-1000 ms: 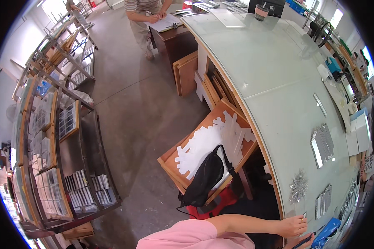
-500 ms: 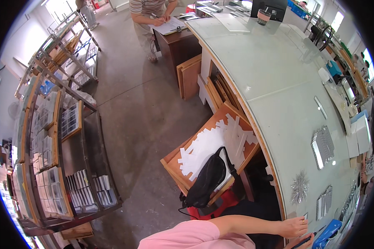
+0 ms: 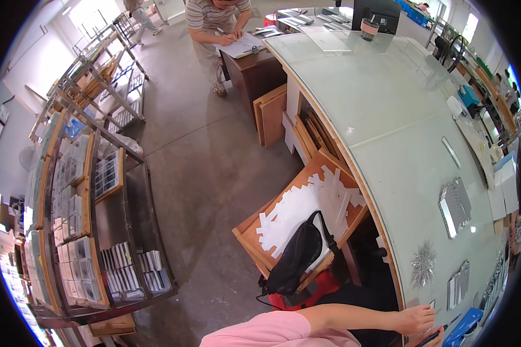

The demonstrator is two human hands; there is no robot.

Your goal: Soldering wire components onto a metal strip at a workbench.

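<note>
My left hand (image 3: 415, 320) reaches in from a pink sleeve (image 3: 260, 329) to the near left edge of the glass-topped table (image 3: 382, 156). Its fingers are curled together, and a tiny pale piece shows at the tips, too small to name. Just below, at the lower edge, my right hand (image 3: 435, 340) is closed around a slim dark pen-like tool (image 3: 427, 339), mostly cut off. A blue box-like object (image 3: 464, 328) lies right of both hands. Beyond them are a silvery tinsel-like bundle (image 3: 424, 265) and stacks of thin metallic strips (image 3: 458, 285), (image 3: 455, 208).
Left of the table, a wooden tray (image 3: 246, 240) holds white strips and a black bag (image 3: 298, 254) above a red stool (image 3: 312, 292). Racks with trays (image 3: 81, 231) line the left. A person (image 3: 220, 29) writes at a brown desk (image 3: 252, 72). A cup (image 3: 369, 29) stands far back.
The whole view has shifted slightly, so things sit a little further right and lower. Both hands keep nearly the same pose at the table edge. A distant person has changed leg position.
</note>
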